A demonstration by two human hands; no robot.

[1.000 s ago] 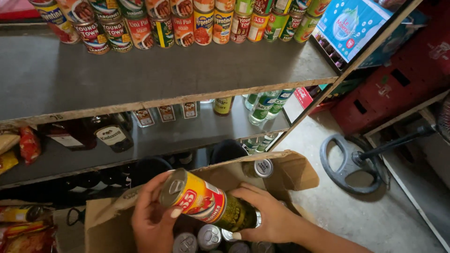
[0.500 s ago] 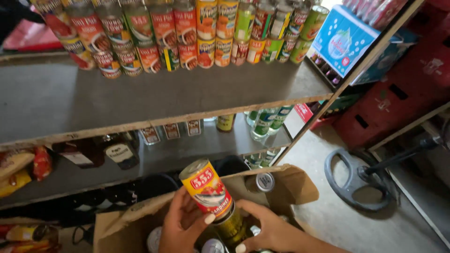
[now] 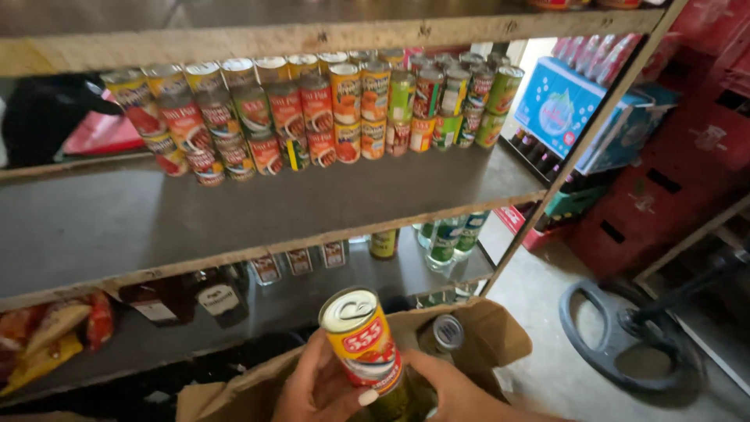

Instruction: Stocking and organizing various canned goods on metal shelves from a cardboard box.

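Two hands, left (image 3: 312,391) and right (image 3: 445,389), wrap their fingers around a yellow can (image 3: 363,340) at bottom centre, above an open carton (image 3: 476,344). Behind, a grey shelf (image 3: 156,219) carries stacked tins (image 3: 312,109); red crates (image 3: 664,180) stand on the concrete floor (image 3: 539,312) at right.
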